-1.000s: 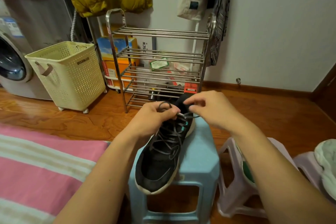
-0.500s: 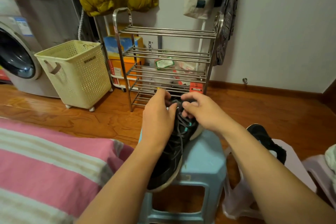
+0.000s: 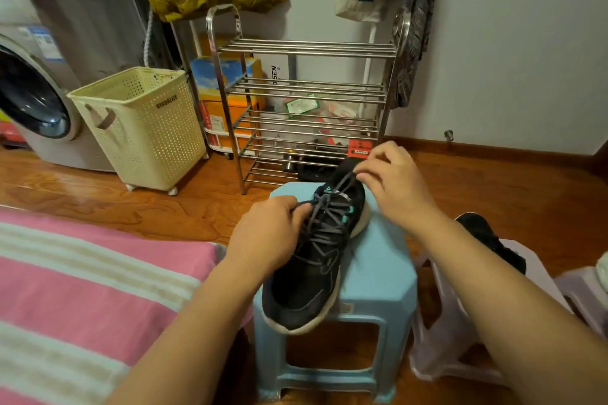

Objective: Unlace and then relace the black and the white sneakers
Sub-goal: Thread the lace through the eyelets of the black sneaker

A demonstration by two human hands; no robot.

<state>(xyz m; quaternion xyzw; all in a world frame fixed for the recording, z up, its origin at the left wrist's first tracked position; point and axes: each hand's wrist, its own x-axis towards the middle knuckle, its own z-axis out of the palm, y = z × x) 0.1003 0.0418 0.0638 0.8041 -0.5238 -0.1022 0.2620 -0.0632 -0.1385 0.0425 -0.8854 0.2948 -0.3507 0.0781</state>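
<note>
Warm, dim indoor light; glare streaks the wooden floor (image 3: 82, 187); wide-angle edges bow, corners softly blurred.

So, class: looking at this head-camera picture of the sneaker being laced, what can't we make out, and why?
- Second black sneaker: mostly hidden behind the right forearm.
- White sneaker: cut off by the right edge.
- Lace ends: covered by the fingers of the left hand and right hand.
- Lettering on the boxes behind the rack: too small.
</note>
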